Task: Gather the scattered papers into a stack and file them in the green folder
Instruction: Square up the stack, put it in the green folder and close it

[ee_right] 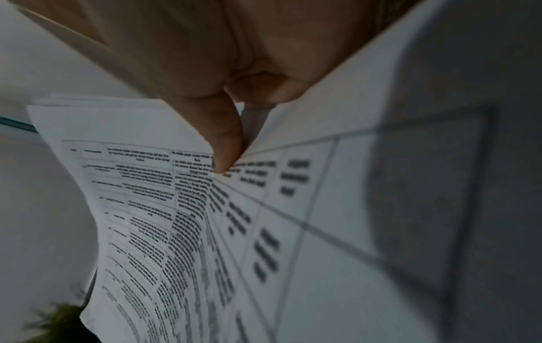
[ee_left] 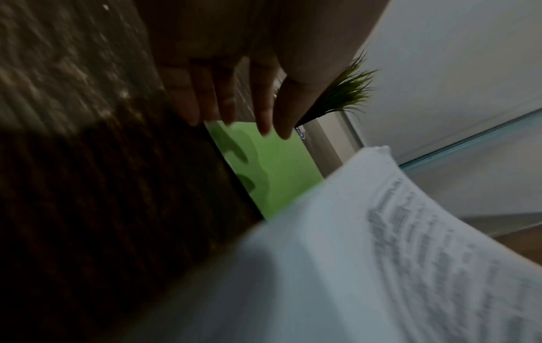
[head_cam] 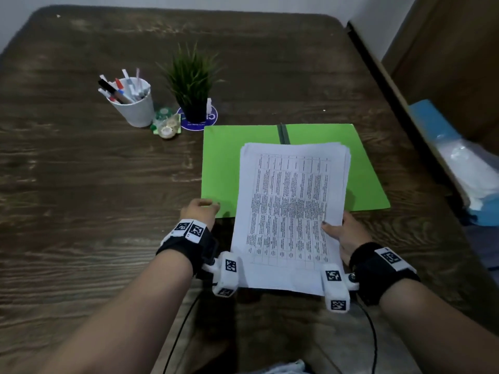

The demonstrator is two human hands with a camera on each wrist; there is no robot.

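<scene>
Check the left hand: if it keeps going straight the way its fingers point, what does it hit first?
Most likely the green folder: the left hand hovers at its near left corner, fingertips pointing across it. Depth is unclear; contact may already exist. The potted plant lies beyond.

- Our right hand (head_cam: 348,236) pinches a stack of papers (head_cam: 291,209) over the green folder (head_cam: 221,163).
- Our left hand (head_cam: 199,210) hovers at the folder's near left corner.
- A pen cup (head_cam: 136,106) and plant (head_cam: 193,85) stand behind.

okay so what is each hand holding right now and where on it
The right hand pinches the paper stack at its right edge. The left hand holds nothing, fingers by the green folder's near-left corner.
</scene>
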